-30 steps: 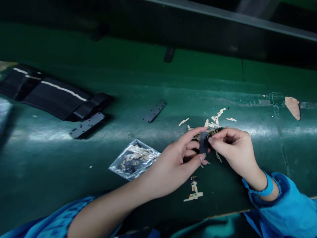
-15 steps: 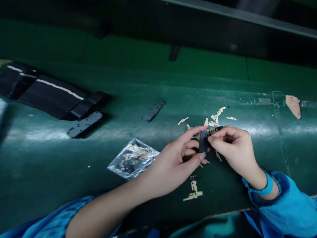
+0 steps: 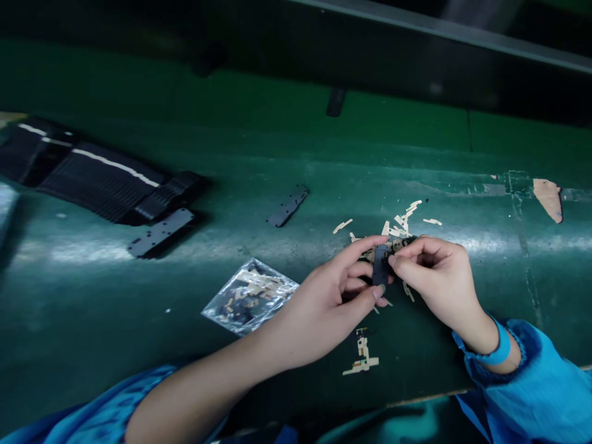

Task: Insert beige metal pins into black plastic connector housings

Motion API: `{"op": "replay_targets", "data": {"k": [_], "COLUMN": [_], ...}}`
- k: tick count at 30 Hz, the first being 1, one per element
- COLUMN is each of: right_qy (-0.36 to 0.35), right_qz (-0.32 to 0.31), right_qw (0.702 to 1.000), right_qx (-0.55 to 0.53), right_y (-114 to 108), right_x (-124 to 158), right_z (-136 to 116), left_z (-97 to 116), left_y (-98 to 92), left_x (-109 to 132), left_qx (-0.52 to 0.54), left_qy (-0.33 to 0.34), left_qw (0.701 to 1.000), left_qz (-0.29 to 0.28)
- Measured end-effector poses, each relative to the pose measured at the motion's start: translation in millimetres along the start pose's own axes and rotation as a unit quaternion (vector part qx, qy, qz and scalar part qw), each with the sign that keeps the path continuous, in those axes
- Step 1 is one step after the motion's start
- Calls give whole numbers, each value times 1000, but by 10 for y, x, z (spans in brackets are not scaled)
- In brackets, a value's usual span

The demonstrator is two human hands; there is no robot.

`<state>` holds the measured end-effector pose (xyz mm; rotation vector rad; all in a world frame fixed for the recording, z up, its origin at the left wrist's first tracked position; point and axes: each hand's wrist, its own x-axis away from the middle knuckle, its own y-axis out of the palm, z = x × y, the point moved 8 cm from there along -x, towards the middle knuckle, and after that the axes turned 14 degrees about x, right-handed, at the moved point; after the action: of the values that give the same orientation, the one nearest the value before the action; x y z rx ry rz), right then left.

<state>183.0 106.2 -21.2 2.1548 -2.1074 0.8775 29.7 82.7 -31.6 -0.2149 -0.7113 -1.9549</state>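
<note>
Between the fingers and thumb of my left hand (image 3: 335, 293) is a small dark rectangular plate (image 3: 380, 266), held upright at its two ends. My right hand (image 3: 435, 271) is pinched against the plate's right edge; whatever its fingertips grip is too small or hidden to name. Beneath and behind both hands lies a scatter of thin cream-coloured flat pieces (image 3: 393, 229), partly covered by the fingers. Nearer to me rests a cream strip with orange and dark parts (image 3: 363, 356), which looks like a flexible circuit.
A clear plastic bag (image 3: 250, 296) of similar pieces lies beside my left forearm. Farther off are a loose dark plate (image 3: 287, 206), another plate (image 3: 161, 233) and a row of stacked black parts (image 3: 102, 176). A tan scrap (image 3: 548, 198) sits on the green mat (image 3: 462, 345) at right.
Both hands keep nearly the same pose around the dark plate. The view has shifted slightly, so the far objects at left appear a little farther right.
</note>
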Motion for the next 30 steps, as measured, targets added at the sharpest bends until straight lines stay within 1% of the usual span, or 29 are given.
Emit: {"op": "replay_targets", "data": {"k": [12, 30], "right_qy": [11, 8], "right_qz": [-7, -4], "right_qw": [1000, 1000], "right_qx": [-5, -5], "right_y": [13, 12], "right_x": [1, -5], "right_z": [8, 0], "left_z": [-6, 7], "left_y": [-5, 0], "left_x": [4, 2], "left_qx": [-1, -8], "left_qy": [-2, -3], "left_qw": [1000, 1000], "left_qz": [2, 2]}}
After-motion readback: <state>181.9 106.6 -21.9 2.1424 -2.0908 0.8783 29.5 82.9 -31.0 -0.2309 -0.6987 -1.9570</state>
